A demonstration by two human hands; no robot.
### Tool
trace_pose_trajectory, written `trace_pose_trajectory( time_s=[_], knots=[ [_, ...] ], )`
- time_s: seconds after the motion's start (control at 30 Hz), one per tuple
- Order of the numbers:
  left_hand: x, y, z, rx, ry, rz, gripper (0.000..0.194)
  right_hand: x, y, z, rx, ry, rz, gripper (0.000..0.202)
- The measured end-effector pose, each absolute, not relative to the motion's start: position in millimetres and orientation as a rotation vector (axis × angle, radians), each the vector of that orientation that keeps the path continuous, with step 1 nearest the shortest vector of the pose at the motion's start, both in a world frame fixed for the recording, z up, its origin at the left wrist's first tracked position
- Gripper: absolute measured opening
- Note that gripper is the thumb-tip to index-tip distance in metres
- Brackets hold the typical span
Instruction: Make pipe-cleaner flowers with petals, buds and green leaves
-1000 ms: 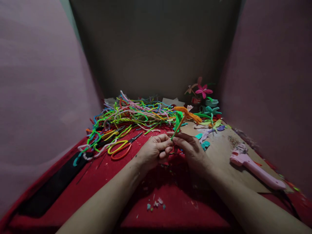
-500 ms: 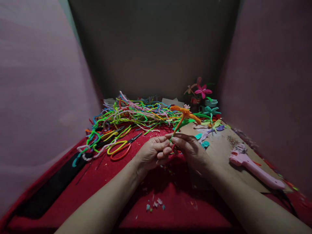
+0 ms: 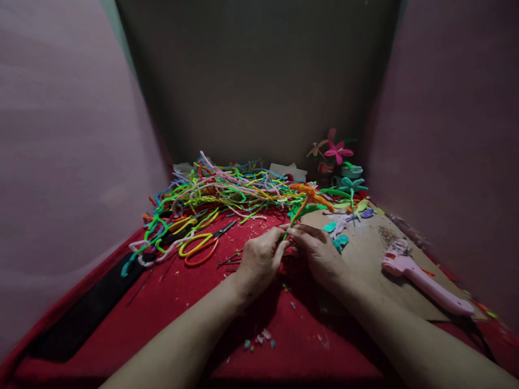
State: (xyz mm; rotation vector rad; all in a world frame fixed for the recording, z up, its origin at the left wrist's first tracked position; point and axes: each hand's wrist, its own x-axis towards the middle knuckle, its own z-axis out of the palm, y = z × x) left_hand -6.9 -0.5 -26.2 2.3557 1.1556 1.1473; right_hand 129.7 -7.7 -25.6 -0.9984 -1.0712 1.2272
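1. Orange flower (image 3: 313, 194) sits toward half past one from the left hand (image 3: 261, 256) and near twelve o'clock from the right hand (image 3: 322, 256), the nearer one.
2. Its stem (image 3: 298, 213) slants along a seven-to-one o'clock line.
3. Both hands are together, fingertips pinching the stem's lower end.

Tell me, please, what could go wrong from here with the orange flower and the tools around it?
The orange flower is held low on its stem by the left hand and right hand, so its top might bend or twist.

The scissors lie near the left hand; a sideways move might knock them.

The pink tool lies to the right of the right hand and could be bumped.
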Motion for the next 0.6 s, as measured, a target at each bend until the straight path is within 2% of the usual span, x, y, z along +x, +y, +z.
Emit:
trace_pose_trajectory(
  time_s=[0.2, 0.43, 0.6],
  knots=[
    [-8, -2, -23, 2.338, 1.181, 1.149, 0.017, 127, -14, -16, -1.127, -1.182, 1.111, 0.022],
    [-5, 3, -12, 1.455, 0.941, 0.898, 0.019, 130, -12, -19, -1.121, -1.353, 1.057, 0.03],
    [-12, 10, -15, 1.183, 0.713, 0.793, 0.027, 131, -11, -20, -1.102, -1.37, 1.075, 0.032]
  ],
)
